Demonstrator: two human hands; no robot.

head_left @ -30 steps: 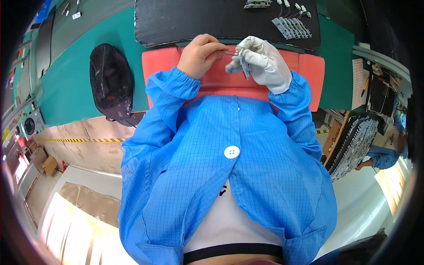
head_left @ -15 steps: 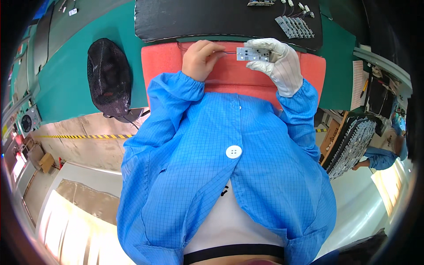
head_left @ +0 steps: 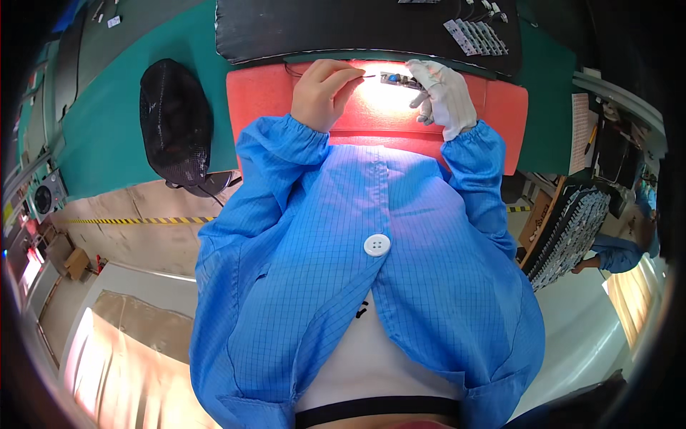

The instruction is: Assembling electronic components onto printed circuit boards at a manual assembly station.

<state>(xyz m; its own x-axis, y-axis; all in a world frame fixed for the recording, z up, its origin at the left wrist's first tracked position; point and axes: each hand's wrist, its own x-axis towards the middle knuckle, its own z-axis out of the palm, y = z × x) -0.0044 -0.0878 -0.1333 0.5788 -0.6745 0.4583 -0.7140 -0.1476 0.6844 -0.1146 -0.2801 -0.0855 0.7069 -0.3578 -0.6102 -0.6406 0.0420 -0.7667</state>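
Note:
My bare left hand (head_left: 321, 94) is closed in a pinch, with a thin dark wire (head_left: 369, 76) reaching from its fingertips toward a small circuit board (head_left: 400, 80). A narrow gap seems to lie between the wire's tip and the board, though glare blurs it. My right hand (head_left: 449, 99), in a white glove, grips the board by its right end and tilts it, so that components and a blue part show. Strong white light spreads below the board over the red padded surface (head_left: 275, 100), both hands being above it.
Beyond the pad lies a black mat (head_left: 336, 32) with several similar boards (head_left: 477, 37) and white connectors. A black mesh item (head_left: 175, 121) rests on the green table (head_left: 100, 143) at left. At right, a person's arm (head_left: 616, 254) is beside a rack of boards (head_left: 572, 232).
My right hand has turned the board from face-on to tilted and shifted slightly left. Bright light has appeared beneath it. The left hand has barely moved.

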